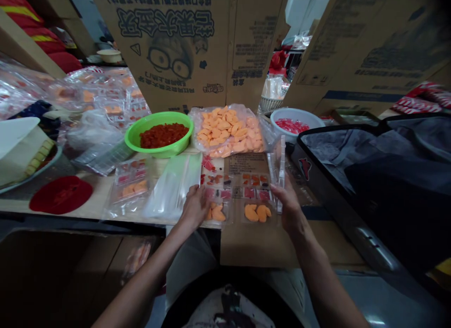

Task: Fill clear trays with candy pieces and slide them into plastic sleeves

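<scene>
My right hand [291,206] grips a clear plastic tray [281,168], perhaps several nested together, tilted up on edge. Beside it lies a filled compartment tray [257,196] with orange candies, pink packets and red-brown pieces. A second filled tray [217,196] is just left of that one. At its left edge is my left hand [195,206], fingers bent and seemingly holding that edge; the fingertips are partly hidden. Clear plastic bags [172,187] lie flat to the left of this hand. Further left is a bagged filled tray [132,184].
Behind the trays stand a green bowl [132,136] of red-brown pieces, a bag of orange candies [229,130] and a pale bowl [319,122] of pink packets. A black open case [338,210] borders the right. Cardboard boxes [197,50] wall the back. A red lid [59,195] lies left.
</scene>
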`<state>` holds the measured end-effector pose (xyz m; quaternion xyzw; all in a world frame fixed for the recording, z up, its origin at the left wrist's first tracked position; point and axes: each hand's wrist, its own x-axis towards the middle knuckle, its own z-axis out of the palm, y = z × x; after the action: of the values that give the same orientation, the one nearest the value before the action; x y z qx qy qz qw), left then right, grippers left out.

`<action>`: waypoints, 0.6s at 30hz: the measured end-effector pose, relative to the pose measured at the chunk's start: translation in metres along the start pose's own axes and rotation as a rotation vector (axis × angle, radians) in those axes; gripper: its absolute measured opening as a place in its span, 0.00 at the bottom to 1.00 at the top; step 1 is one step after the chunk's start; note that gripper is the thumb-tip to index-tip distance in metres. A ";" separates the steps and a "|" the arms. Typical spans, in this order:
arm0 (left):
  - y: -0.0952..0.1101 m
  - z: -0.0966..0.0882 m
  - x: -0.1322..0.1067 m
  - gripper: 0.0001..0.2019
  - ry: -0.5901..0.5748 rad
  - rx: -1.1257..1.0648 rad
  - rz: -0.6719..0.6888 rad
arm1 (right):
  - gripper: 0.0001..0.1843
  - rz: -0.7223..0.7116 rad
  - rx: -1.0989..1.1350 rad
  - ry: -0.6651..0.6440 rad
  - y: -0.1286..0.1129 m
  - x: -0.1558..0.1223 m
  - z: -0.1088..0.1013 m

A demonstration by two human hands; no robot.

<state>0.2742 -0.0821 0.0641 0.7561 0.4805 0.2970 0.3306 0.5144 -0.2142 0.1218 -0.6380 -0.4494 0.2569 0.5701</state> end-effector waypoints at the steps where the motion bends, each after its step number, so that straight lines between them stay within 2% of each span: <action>1: 0.009 0.002 -0.003 0.20 0.022 0.006 0.001 | 0.44 0.005 0.019 -0.014 0.002 -0.002 0.003; 3: 0.035 0.004 -0.011 0.19 0.067 -0.073 0.014 | 0.45 0.001 0.024 -0.044 0.002 -0.008 0.010; 4: 0.052 0.004 -0.014 0.18 0.051 -0.181 0.016 | 0.46 -0.008 -0.010 -0.072 0.001 -0.010 0.015; 6: 0.085 0.006 -0.020 0.17 -0.087 -0.536 -0.037 | 0.46 -0.022 -0.052 -0.149 -0.005 -0.017 0.026; 9: 0.122 0.013 -0.022 0.18 -0.305 -1.105 -0.247 | 0.45 0.006 0.070 -0.244 -0.019 -0.025 0.041; 12: 0.134 0.022 -0.017 0.19 -0.331 -1.348 -0.402 | 0.43 0.059 0.274 -0.279 -0.030 -0.028 0.047; 14: 0.134 0.026 -0.013 0.18 -0.321 -1.375 -0.448 | 0.44 0.070 0.362 -0.300 -0.029 -0.027 0.049; 18: 0.134 0.028 -0.009 0.18 -0.281 -1.351 -0.455 | 0.48 0.037 0.418 -0.318 -0.016 -0.019 0.053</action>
<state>0.3634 -0.1388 0.1509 0.2992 0.2906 0.3525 0.8377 0.4569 -0.2052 0.1221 -0.4661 -0.4588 0.4514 0.6071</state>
